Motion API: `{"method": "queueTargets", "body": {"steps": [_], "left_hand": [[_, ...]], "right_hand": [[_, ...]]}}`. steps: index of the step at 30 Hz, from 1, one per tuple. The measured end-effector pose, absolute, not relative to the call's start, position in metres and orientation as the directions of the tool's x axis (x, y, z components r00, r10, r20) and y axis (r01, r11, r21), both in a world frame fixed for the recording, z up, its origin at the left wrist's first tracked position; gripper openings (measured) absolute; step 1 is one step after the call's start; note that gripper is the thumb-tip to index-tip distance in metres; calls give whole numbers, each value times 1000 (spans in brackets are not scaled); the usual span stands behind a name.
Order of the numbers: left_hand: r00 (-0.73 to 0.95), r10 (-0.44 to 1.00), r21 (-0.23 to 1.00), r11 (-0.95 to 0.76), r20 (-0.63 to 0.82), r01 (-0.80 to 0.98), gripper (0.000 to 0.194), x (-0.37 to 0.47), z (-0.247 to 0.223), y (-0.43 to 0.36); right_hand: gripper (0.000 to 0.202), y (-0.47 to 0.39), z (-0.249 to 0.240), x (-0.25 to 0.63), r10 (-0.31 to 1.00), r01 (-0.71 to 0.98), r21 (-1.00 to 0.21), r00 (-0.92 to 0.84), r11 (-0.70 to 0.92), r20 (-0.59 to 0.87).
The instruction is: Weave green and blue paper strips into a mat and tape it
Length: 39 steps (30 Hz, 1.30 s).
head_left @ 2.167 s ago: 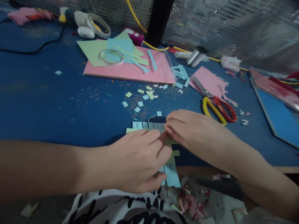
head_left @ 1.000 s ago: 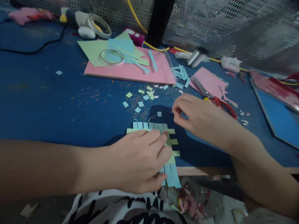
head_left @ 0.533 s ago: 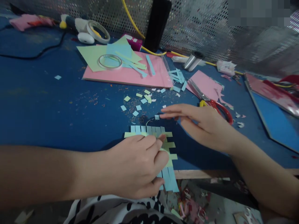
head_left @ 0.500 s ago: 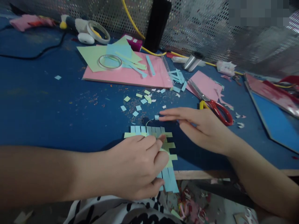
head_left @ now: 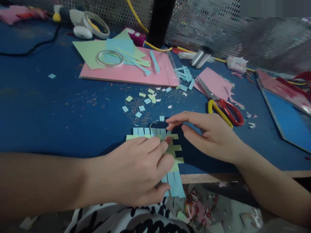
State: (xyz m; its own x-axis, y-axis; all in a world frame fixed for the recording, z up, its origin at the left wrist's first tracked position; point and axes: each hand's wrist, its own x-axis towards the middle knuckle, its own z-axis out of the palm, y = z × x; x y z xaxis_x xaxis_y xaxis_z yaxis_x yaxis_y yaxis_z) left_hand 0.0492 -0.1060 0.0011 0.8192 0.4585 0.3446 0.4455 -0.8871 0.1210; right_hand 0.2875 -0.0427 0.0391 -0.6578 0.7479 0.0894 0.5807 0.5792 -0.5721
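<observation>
A mat of woven paper strips (head_left: 173,181), light blue one way and pale green the other, lies at the table's front edge, its blue ends hanging over. My left hand (head_left: 138,170) covers most of it, fingers curled, gripping and pressing it near its right side. What lies under the palm is hidden. At the mat's upper right corner hovers my right hand (head_left: 206,134), thumb and fingers apart, with nothing seen between them. A small blue paper square (head_left: 161,118) lies just left of its fingertips.
Red and yellow scissors (head_left: 220,105) lie by a pink paper (head_left: 213,82). Paper snippets (head_left: 141,108) are scattered ahead. Behind are a pink pad (head_left: 162,71), a tape roll (head_left: 110,59) and a metallic spool (head_left: 201,57). A blue board (head_left: 286,115) is at right.
My right hand's fingers have bent down toward the mat's upper right corner, uncovering more of the scissors' yellow handle. My left hand stays on the mat. The camera view has shifted slightly.
</observation>
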Motion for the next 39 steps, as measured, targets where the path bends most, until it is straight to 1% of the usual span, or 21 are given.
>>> {"method": "queueTargets", "body": {"steps": [4, 9, 16, 19, 23, 26, 32, 39], "left_hand": [[817, 454, 127, -889, 356, 439, 34, 49, 1, -105], [805, 458, 123, -886, 378, 446, 31, 49, -1, -106], [822, 438, 74, -893, 363, 443, 28, 49, -4, -108], [823, 440, 78, -893, 358, 444, 27, 49, -3, -107], [818, 450, 102, -890, 360, 445, 25, 49, 0, -107], [822, 443, 114, -895, 358, 432, 24, 48, -1, -106], [812, 435, 129, -899, 389, 420, 29, 50, -4, -104], [838, 413, 65, -906, 356, 419, 32, 52, -1, -106]], "right_hand": [[30, -44, 38, 288, 753, 596, -562, -653, 574, 78], [30, -44, 38, 288, 739, 585, -549, -667, 597, 93], [31, -44, 37, 289, 725, 569, -556, -682, 606, 93], [32, -44, 35, 289, 727, 572, -558, -682, 601, 84], [34, -41, 31, 289, 679, 515, -570, -726, 641, 108], [36, -39, 30, 288, 658, 502, -564, -746, 655, 100], [39, -37, 27, 288, 651, 480, -579, -750, 659, 118], [39, -36, 26, 290, 625, 457, -570, -769, 683, 133]]}}
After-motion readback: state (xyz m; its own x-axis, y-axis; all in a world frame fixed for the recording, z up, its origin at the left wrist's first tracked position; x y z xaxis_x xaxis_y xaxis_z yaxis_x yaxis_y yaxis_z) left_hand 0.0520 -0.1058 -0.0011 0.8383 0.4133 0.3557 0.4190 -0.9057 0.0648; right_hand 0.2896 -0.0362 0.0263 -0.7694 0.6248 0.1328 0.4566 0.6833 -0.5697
